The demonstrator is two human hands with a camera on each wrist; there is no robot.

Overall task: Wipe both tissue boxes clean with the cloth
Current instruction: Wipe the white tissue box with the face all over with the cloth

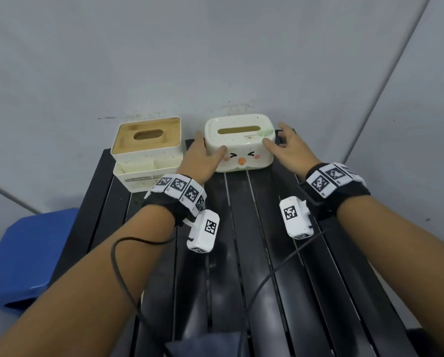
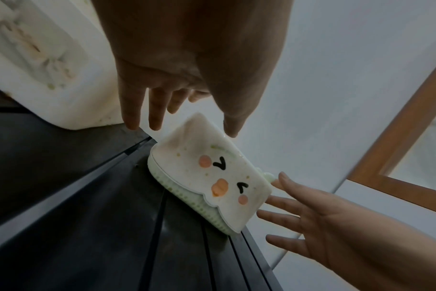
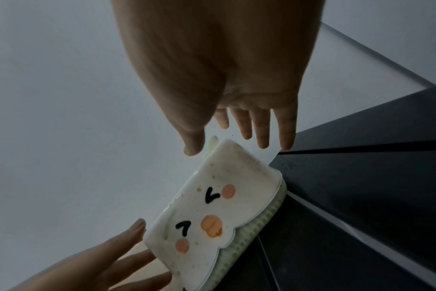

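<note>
A white tissue box with a cartoon face [image 1: 239,150] [image 2: 212,177] [image 3: 212,212] stands at the far end of the black slatted table [image 1: 241,240], speckled with green and brown stains. My left hand [image 1: 205,148] [image 2: 182,126] flanks its left end with straight fingers, thumb against the front. At the right end my right hand [image 1: 277,137] [image 3: 227,145] is spread, thumb on the front top edge. Left of it stands a second box with a wooden lid [image 1: 149,136] [image 2: 50,59]. A dark blue-grey cloth [image 1: 203,343] lies at the near edge, untouched.
The grey wall rises directly behind both boxes. A blue plastic stool [image 1: 28,253] stands left of the table. Bare black slats run between the boxes and the cloth. Wrist-camera cables trail across the slats. A wooden frame [image 2: 398,137] shows at the right.
</note>
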